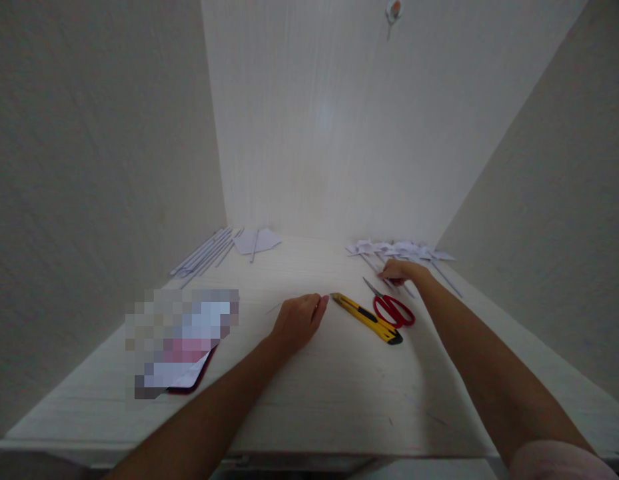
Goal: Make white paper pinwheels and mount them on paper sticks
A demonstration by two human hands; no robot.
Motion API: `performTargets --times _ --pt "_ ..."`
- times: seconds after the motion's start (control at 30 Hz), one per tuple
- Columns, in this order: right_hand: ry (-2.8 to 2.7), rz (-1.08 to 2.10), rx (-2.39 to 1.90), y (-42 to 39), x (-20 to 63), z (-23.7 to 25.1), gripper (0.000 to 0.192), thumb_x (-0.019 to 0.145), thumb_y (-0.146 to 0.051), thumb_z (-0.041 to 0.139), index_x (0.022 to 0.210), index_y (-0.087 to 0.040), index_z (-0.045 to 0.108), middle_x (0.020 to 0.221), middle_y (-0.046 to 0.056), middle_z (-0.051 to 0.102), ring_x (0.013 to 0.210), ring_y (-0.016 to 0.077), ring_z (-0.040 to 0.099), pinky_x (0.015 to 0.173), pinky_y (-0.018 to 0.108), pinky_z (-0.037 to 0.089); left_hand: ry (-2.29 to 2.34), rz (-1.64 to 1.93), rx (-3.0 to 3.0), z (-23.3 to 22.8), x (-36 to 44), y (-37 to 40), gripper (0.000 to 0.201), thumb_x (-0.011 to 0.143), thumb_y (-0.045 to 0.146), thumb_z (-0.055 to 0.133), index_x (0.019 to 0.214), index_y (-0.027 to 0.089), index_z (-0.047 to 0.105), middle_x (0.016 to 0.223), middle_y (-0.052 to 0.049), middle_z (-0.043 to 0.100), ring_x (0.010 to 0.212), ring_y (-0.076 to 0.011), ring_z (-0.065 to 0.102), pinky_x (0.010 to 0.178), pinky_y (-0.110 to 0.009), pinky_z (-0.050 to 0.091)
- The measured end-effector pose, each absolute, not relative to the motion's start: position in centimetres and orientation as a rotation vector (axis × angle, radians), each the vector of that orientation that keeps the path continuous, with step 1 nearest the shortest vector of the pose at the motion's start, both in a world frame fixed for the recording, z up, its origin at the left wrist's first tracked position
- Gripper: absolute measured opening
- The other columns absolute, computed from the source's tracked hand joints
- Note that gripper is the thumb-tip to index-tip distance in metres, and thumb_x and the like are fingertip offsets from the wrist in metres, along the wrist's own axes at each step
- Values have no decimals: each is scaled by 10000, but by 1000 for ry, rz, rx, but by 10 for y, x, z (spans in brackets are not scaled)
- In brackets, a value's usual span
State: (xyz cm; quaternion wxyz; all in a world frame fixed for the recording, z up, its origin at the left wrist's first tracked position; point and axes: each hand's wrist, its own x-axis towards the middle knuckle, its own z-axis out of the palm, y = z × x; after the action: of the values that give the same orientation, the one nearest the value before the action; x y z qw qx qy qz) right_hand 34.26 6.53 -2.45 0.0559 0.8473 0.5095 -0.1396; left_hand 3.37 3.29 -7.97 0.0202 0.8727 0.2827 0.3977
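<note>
My left hand (300,317) rests on the table with its fingers curled in. Whether anything is inside it is hidden. The tip of a yellow and black utility knife (366,315) lies just to the right of its thumb. Farther off on the right, my right hand (398,271) is closed around a thin rolled paper stick (408,291) by the row of folded white paper shapes (404,251). Several of these shapes have sticks attached. Red-handled scissors (395,311) lie between the right hand and the knife, partly against the knife.
A bundle of paper sticks (204,255) lies at the back left, beside a flat paper piece (259,241) with a stick across it. A phone (192,383), its screen blurred out, lies at the left front. Pale panels (319,133) enclose the table (329,400) at the back and both sides.
</note>
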Motion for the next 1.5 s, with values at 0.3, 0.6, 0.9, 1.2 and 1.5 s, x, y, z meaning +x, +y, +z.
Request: performTargets --times 0.3,0.6,0.9,1.2,1.5 --pt "1567 -516 2502 67 355 -29 279 799 -340 525 723 -85 607 533 50 587 462 107 542 533 240 465 840 1252 2727 -80 34 33 390 913 290 317 596 150 497 519 -1 530 457 -98 456 494 -236 311" --pt "1594 -404 2543 73 357 -37 251 760 -315 562 778 -70 613 605 83 626 462 120 563 490 233 461 836 1237 2721 -80 33 31 380 909 287 327 588 156 480 511 9 513 448 -92 436 490 -236 302" --pt "1598 -369 2556 70 356 -35 284 767 -352 557 761 -73 607 513 59 594 432 120 550 502 237 458 812 1245 2721 -78 34 32 392 912 286 311 582 157 478 505 9 506 440 -91 423 483 -234 301" --pt "1587 -185 2611 67 337 4 315 838 -319 452 869 -45 604 676 148 660 479 136 585 508 248 464 856 1190 2730 -78 36 31 397 918 292 294 619 157 518 552 -19 575 482 -113 509 498 -237 339" --pt "2158 20 2349 106 201 55 261 839 -273 467 963 -104 624 981 148 653 924 195 597 784 245 423 873 959 2784 -73 36 25 362 898 261 316 688 143 587 641 -68 655 566 -164 612 529 -261 415"
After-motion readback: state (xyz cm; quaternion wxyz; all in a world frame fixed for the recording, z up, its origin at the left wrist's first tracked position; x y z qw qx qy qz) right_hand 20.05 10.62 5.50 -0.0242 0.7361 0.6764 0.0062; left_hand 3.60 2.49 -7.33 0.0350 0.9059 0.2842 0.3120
